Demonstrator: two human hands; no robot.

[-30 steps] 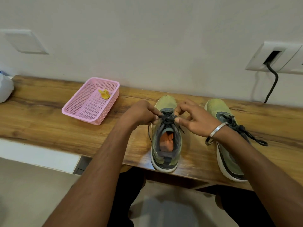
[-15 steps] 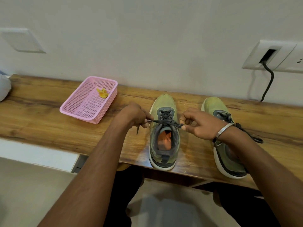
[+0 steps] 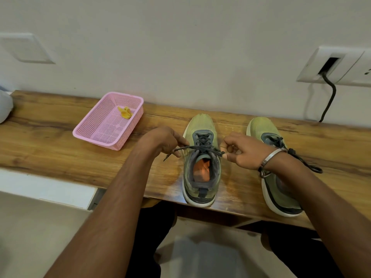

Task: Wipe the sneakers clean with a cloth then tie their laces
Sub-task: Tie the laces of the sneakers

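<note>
- Head view: the left hand (image 3: 163,140) is curled up and pinches one end of the dark lace (image 3: 202,147), pulling it out to the left side of the shoe.
- Its loose tip hangs down past the left hand onto the wood.
- The right hand (image 3: 242,151) is curled too, and its finger and thumb pinch the other end of the same lace, just to the right of the shoe.
- That wrist has a silver bangle (image 3: 270,157) on it.
- The lace runs tight across the top of the left sneaker (image 3: 200,159), between the two hands.
- This sneaker is green with a white sole and an orange inside. It stands flat on the wooden bench (image 3: 50,149), toe to the wall.
- The right sneaker (image 3: 269,149) stands near it, partly hidden behind the right arm. Its lace looks tied, with a loop lying out to the right.
- A pink basket (image 3: 96,135) sits on the bench, left of the hands and apart from the shoes.
- Something small and yellow (image 3: 125,112) lies inside the basket. I cannot tell what it is.
- A white wall socket (image 3: 331,66) is up on the right, with a black cord (image 3: 329,97) hanging from it.
</note>
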